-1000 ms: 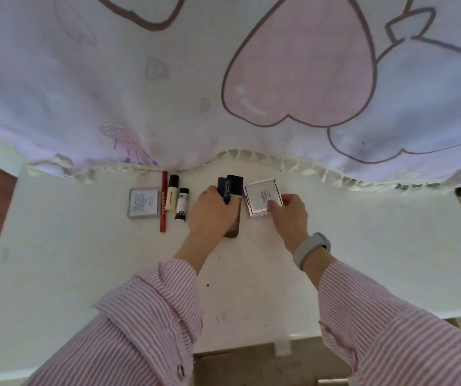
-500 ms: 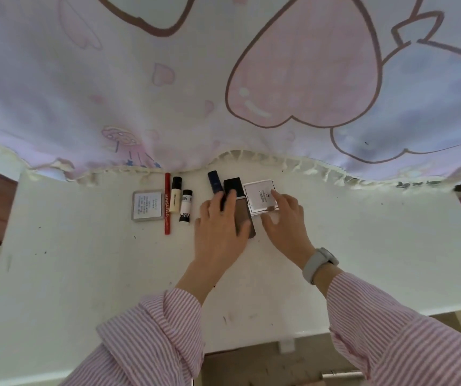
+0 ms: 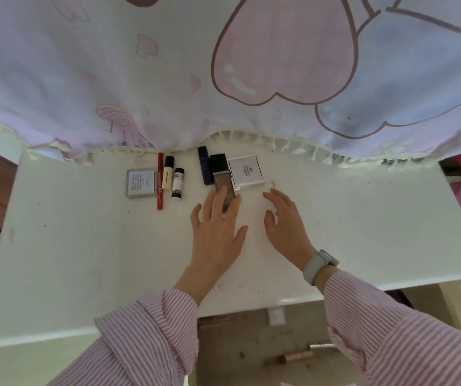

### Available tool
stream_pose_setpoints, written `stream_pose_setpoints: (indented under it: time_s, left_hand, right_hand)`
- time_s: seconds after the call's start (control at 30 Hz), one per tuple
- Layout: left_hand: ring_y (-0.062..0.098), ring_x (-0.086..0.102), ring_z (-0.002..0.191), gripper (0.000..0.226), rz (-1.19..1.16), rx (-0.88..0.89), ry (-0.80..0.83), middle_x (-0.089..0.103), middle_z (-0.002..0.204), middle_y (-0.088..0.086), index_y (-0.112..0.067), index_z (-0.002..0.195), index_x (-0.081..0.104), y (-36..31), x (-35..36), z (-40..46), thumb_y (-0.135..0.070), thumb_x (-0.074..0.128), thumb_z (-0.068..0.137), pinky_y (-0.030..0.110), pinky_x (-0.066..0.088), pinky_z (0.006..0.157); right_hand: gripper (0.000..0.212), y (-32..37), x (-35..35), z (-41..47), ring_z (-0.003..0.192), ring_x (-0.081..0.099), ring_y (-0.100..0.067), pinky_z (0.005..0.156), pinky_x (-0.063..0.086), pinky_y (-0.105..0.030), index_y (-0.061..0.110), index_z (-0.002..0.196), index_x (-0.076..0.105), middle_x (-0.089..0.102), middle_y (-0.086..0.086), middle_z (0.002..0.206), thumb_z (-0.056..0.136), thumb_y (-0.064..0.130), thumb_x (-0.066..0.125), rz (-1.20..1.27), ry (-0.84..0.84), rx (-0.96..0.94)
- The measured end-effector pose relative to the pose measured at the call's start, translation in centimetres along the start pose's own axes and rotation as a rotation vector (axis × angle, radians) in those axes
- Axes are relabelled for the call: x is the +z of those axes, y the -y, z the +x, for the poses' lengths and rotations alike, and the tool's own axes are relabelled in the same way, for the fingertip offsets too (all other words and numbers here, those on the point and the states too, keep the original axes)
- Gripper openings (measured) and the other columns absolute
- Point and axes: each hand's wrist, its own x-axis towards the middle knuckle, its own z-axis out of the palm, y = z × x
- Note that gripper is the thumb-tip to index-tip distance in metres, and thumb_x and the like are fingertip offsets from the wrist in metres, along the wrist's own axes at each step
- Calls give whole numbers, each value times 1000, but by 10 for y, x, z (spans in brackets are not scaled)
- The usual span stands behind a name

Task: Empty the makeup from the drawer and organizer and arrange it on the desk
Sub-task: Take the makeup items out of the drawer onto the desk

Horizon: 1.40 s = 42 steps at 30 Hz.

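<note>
left hand (image 3: 218, 232) flat, fingers spread, fingertips on the foundation bottle (image 3: 222, 179), right hand (image 3: 285, 221) loose and empty beside it, compact (image 3: 246, 174) just past its fingers

Soft, even daylight washes the pale tabletop (image 3: 363, 218) — shadows faint, no harsh glare — while the wide-angle lens bows the edges and slight blur softens fine detail.
</note>
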Motion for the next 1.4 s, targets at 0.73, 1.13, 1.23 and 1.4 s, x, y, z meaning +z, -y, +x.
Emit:
stream_pose_setpoints:
  time_s: [0.73,1.13,1.23,1.4]
  left_hand:
    - [25,53,112,33,-278,-269,977,57,127,8,-15,122,57,-102,145,-182,-27,48,93,35,42,97]
    - [21,51,101,24,-281,-291,1109,55,119,8,-13,115,52,-120,148,-168,-16,46,92,30,41,87]
    - [26,52,103,32,-210,-240,881,51,119,11,-10,119,44,-125,144,-169,-10,49,88,34,42,86]
    - [31,47,109,44,91,-192,525,38,130,15,-8,130,35,-124,156,-160,-19,48,90,38,38,89]
  right_hand:
    - [29,-199,8,-172,111,53,-30,81,42,-32,7,116,55,56,-13,123,93,14,40,-752,841,162]
    - [17,-214,-19,-168,102,56,-32,77,42,-31,2,104,50,57,-20,114,90,11,44,-481,833,211]
    - [25,-221,-19,-162,101,58,-37,75,44,-34,-1,112,45,59,-23,112,90,10,44,-362,445,379]
    - [42,-224,-7,-146,108,55,-38,81,44,-38,1,117,39,54,-22,120,91,33,48,-273,229,611]
